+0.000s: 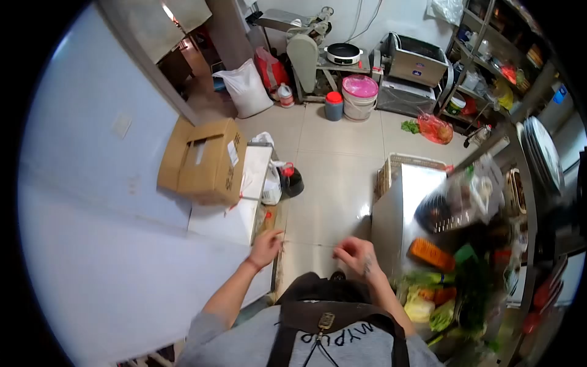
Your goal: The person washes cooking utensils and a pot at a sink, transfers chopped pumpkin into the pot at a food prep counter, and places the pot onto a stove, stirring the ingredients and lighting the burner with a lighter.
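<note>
My left hand [266, 248] hangs in the air beside the edge of a white-topped counter [232, 215], fingers loosely apart and nothing in them. Over the tiled floor, my right hand [358, 254] is half curled and also holds nothing I can see. It is nearest to a steel-topped counter [416, 183]. On that counter are an orange package [431, 254], leafy greens [468, 287] and pale cabbage-like vegetables [419, 306]. A dark basket [435, 212] with plastic bags stands behind them, blurred.
A cardboard box [211, 162] sits on the left counter. Along the back are a white sack [246, 88], a pink-lidded bucket [359, 98], a machine [304, 64] and a steel appliance [416, 64]. A red bag [435, 128] lies on the floor [324, 183]. Shelves [483, 61] line the right.
</note>
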